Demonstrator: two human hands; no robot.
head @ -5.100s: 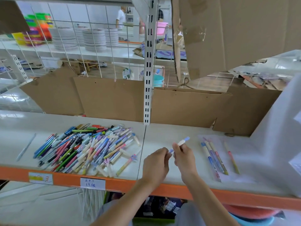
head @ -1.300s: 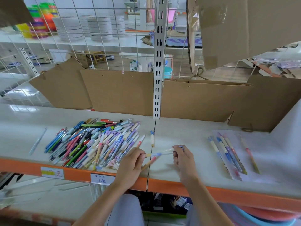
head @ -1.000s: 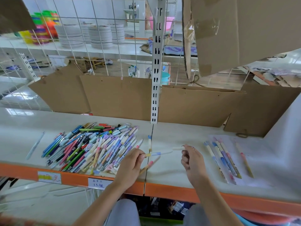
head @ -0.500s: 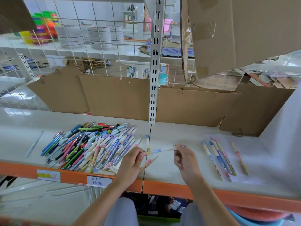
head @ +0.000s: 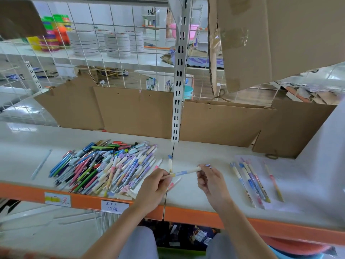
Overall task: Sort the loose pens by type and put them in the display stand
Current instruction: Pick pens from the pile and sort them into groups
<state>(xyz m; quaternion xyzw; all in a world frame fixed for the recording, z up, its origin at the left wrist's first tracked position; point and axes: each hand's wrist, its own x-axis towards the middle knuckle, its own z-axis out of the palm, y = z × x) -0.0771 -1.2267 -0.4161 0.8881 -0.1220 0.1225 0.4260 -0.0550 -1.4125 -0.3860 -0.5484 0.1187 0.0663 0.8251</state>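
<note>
1. Fingers [head: 169,179] of the left hand [head: 155,187] are pinching one end of a pale pen [head: 183,172]; the right hand [head: 210,179] is pinching the other end.
2. The pen is being held nearly level just above the shelf [head: 201,195], over the seam between panels.
3. A pink-tipped pen [head: 173,184] is sticking out below the left hand.
4. The loose pile of pens [head: 104,167] is lying left of the hands.
5. A sorted row of pens [head: 250,182] is lying to the right, well apart.
</note>
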